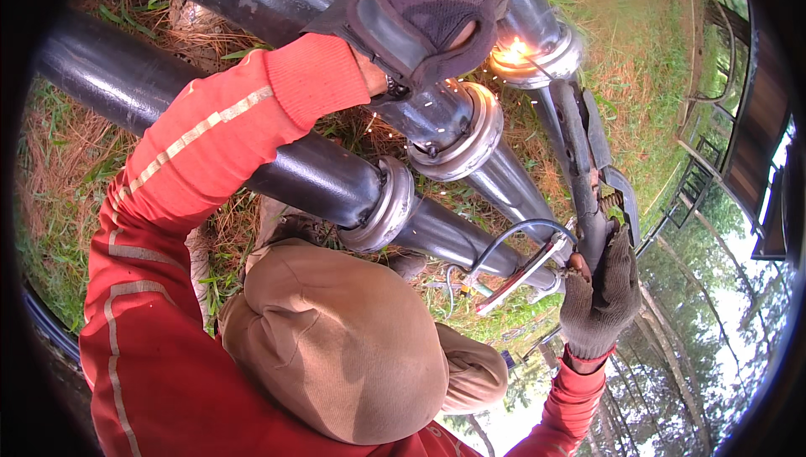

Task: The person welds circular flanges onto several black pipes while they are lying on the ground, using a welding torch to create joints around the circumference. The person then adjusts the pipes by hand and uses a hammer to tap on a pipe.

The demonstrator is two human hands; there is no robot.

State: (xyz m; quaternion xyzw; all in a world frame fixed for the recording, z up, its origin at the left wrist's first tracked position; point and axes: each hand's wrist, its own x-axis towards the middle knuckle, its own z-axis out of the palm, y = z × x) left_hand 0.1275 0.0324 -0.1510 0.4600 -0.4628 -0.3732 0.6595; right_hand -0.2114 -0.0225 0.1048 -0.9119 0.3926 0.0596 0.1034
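Note:
My left hand, in a red sleeve, is raised over the black steel pipes within a dark fabric item with a glossy panel; its fingers are mostly hidden. My right hand, in a knit glove, grips a dark welding electrode holder at the right. Its rod reaches up to a bright glowing spot on the silver flange of the upper right pipe. Sparks scatter around it. Two more pipes carry silver flanges, one at the centre and one lower down.
My bent tan-clad knee fills the lower middle. A hose loop and a metal tool lie by the narrow pipe ends. Grass and dry needles surround the pipes. Trees and a dark roofed structure stand at the right.

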